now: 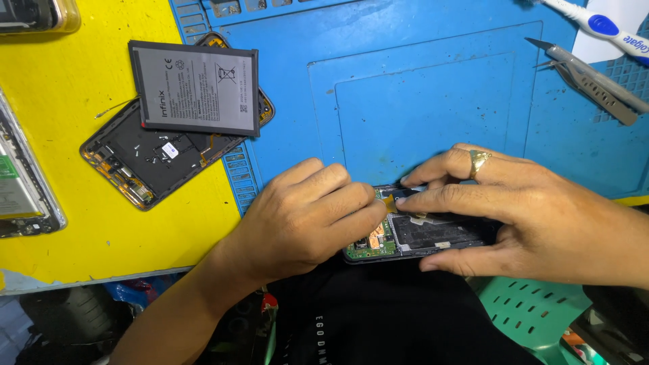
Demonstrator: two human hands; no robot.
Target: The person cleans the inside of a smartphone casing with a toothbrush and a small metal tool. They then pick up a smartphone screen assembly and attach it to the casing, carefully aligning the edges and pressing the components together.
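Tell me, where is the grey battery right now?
In the head view, the grey battery lies upper left, on the opened phone shell on the yellow mat, away from both hands.

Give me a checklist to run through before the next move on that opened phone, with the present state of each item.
1. Opened phone steadied: ok, left hand and right hand both grip it at the blue mat edge.
2. Fingertips on the orange flex strip: ok, they meet there.
3. Strip seated or loose: cannot tell, fingers cover it.
4. Tweezers within reach: ok, on the mat, upper right.
5. Loose battery out of the way: ok, lying on the other phone frame, left.
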